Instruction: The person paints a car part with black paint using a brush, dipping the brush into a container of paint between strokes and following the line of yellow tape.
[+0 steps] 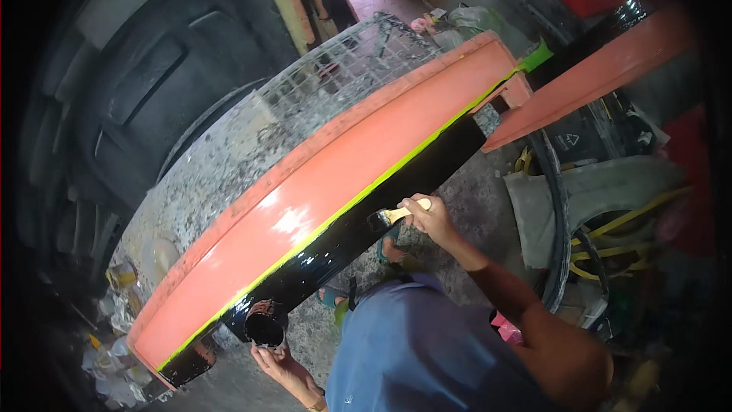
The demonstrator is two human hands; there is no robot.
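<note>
A long salmon-pink panel (290, 183) lies diagonally across the view, with a bright yellow-green line along it and a glossy black lower band (446, 160). My right hand (427, 221) grips a pale-handled paintbrush (396, 214), whose dark bristles meet the black band near the middle. Lower down, my left hand (278, 366) holds a round pot of black paint (264, 328) just below the band's near edge.
A paint-spattered support with a wire grid (351, 61) is behind the panel. Another pink panel (587, 69) extends at upper right, above a grey curved part (587, 206) and yellow strips. A dark moulded panel (160, 99) stands upper left; crumpled litter (122, 358) lies lower left.
</note>
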